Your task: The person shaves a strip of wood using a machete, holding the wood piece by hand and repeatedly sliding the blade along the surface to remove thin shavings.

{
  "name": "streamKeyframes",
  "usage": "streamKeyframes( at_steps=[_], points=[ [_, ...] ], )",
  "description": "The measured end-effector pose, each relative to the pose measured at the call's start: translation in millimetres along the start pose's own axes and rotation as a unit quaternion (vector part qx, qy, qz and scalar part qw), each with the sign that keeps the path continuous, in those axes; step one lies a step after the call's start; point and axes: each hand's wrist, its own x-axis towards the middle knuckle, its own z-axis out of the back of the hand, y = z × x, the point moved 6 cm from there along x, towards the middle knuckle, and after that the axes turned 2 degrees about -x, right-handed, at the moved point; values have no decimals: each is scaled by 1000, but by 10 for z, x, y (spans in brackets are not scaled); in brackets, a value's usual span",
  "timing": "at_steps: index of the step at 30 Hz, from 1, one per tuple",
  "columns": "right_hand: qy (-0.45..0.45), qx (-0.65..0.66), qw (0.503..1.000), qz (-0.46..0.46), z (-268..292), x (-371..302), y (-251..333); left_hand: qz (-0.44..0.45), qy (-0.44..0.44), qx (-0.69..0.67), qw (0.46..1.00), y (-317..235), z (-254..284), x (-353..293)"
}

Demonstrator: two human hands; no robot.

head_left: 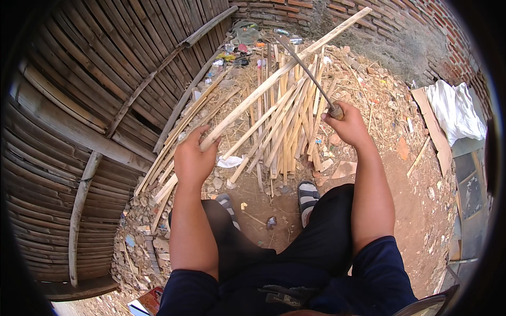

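Sandals (308, 194): a strapped pair, set apart, close in by the knees.
Left hand (195, 158): wrapped round the near end of a long pale stick (337, 32), forearm reaching out nearly straight.
Right hand (348, 125): a little farther out, clenched on the wooden handle (336, 111) of a long dark blade (318, 87).
Stick's line: slants from the left hand toward far right; the right hand stands off its right side.
Blade's line: points far left, crossing the stick; I can't tell whether they touch.
Beneath: a loose pile of sticks (284, 131).
Farthest: a brick wall (390, 26).
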Motion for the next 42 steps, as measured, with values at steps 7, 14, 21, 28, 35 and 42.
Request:
streamKeyframes(
  at_steps=[7, 14, 21, 28, 35, 42],
  points=[
    [209, -82, 958, 178, -413, -225, 542, -1, 20, 40, 999, -11, -45, -7],
    [106, -13, 993, 50, -218, -3, 111, -32, -8, 21, 999, 21, -21, -2],
    [106, -2, 994, -18, -57, -10, -33, -29, -11, 38, 999, 78, -40, 18],
    [197, -96, 963, 158, -271, -189, 407, 14, 29, 77, 997, 50, -45, -9],
    [62, -79, 994, -39, 71, 14, -69, -25, -1, 73, 997, 85, -34, 18],
    [135, -102, 975, 145, -243, -221, 502, -9, 17, 59, 998, 32, -86, -5]
  ],
)
